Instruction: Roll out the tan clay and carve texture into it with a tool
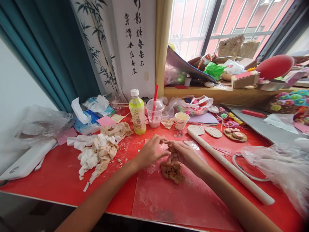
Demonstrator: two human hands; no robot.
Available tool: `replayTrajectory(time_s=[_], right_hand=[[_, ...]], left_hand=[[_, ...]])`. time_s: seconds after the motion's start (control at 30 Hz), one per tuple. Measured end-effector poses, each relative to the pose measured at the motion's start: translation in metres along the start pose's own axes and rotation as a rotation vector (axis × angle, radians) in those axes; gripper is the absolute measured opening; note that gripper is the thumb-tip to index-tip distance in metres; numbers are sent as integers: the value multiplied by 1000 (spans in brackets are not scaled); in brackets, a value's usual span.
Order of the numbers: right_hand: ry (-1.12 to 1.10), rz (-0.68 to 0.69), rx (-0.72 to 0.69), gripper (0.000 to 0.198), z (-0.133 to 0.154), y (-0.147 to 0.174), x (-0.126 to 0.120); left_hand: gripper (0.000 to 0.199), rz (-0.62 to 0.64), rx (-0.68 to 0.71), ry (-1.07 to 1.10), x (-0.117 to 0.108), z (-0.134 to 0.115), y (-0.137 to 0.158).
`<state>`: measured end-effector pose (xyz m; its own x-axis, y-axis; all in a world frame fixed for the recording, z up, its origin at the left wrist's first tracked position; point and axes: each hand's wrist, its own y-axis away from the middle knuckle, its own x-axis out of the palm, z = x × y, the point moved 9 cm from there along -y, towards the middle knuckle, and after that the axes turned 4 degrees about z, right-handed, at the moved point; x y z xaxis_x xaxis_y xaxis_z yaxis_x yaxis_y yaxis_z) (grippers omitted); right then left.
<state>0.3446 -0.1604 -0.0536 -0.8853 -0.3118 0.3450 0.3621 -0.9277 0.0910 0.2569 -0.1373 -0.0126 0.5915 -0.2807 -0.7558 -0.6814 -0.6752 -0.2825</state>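
Note:
Brown clay lies as a rough, torn lump (173, 173) on a clear plastic sheet (154, 199) over the red table. Just above it, my right hand (183, 153) is closed around a smaller piece of clay (172, 147). My left hand (151, 151) is beside that piece on the left, its fingers apart and reaching toward it. Whether the left fingertips touch the clay is hard to make out. The right palm and fingers hide part of the held piece.
A long pale roller (231, 166) lies at the right. Behind the hands stand a paper cup (181, 121), a plastic cup with a red straw (154, 112) and a green drink bottle (137, 112). Crumpled tissues (96, 151) lie left; flat clay discs (213, 132) sit behind the roller.

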Motion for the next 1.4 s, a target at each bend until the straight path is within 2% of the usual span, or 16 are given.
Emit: replayTrajectory(time_s=[0.07, 0.1, 0.3, 0.43, 0.67, 0.83, 1.0, 1.23, 1.4], right_hand=[[24, 70, -22, 27, 5, 4, 15], [42, 91, -22, 28, 6, 6, 20], [211, 61, 139, 43, -4, 9, 18], [226, 11, 112, 47, -1, 8, 9], [301, -47, 36, 38, 11, 7, 7], [355, -3, 77, 38, 3, 4, 10], [385, 34, 60, 37, -5, 0, 10], [462, -8, -6, 36, -3, 1, 12], [585, -35, 21, 38, -2, 2, 10]], left_hand=[[51, -8, 80, 11, 4, -10, 2], [51, -18, 94, -1, 5, -13, 3], [27, -36, 118, -20, 7, -22, 8], [27, -86, 88, 36, 1, -20, 9], [16, -77, 42, -117, -3, -14, 7], [6, -37, 45, -206, 3, -13, 8], [6, -32, 38, -256, 7, -10, 8], [6, -49, 42, -225, 6, -12, 8], [7, -42, 48, -162, 6, -14, 8]])
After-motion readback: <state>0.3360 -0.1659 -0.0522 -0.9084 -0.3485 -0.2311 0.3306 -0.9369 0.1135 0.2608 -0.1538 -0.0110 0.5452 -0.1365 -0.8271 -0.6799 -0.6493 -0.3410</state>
